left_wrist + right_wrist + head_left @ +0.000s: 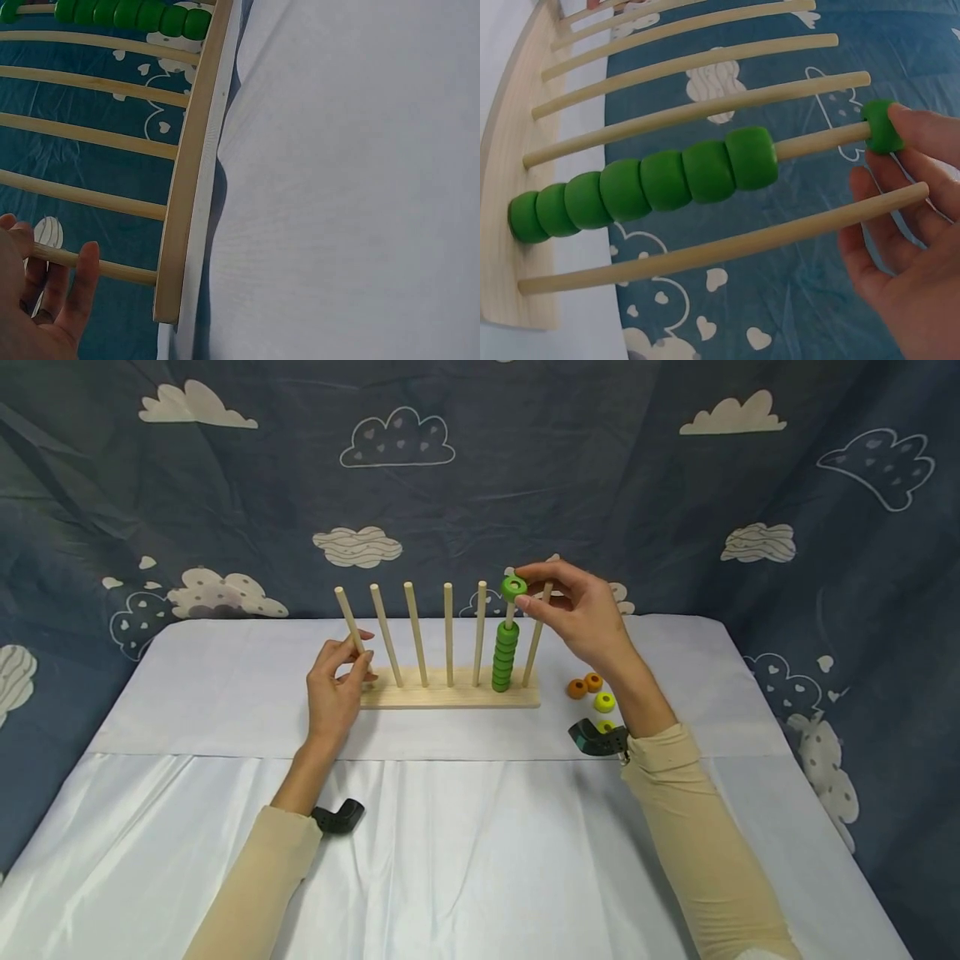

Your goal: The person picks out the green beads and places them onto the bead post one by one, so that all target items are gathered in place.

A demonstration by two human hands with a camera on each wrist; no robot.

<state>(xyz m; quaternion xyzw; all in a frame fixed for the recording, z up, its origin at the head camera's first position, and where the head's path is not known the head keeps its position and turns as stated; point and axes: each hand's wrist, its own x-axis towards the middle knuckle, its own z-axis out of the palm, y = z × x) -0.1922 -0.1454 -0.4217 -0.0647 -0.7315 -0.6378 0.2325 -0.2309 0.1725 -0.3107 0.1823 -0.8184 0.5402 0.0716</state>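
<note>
A wooden peg rack [450,697] stands on the table with a row of upright pegs. At its left end my left hand [335,689] grips the outermost wooden peg [124,271] between thumb and fingers. Several green beads [506,656] are stacked on the second peg from the right, resting on the base. At the top of that same peg my right hand [581,610] pinches another green bead [883,126] between thumb and fingertips. The peg's tip sits in this bead's hole, with bare peg between it and the stack. The rightmost peg [727,247] passes close to my right hand's fingers.
Right of the rack lie two orange beads [577,688] and two yellow beads [604,702], one partly hidden by the right wrist camera [597,738]. A dark cloud-patterned curtain [480,485] hangs behind the white-covered table [450,843].
</note>
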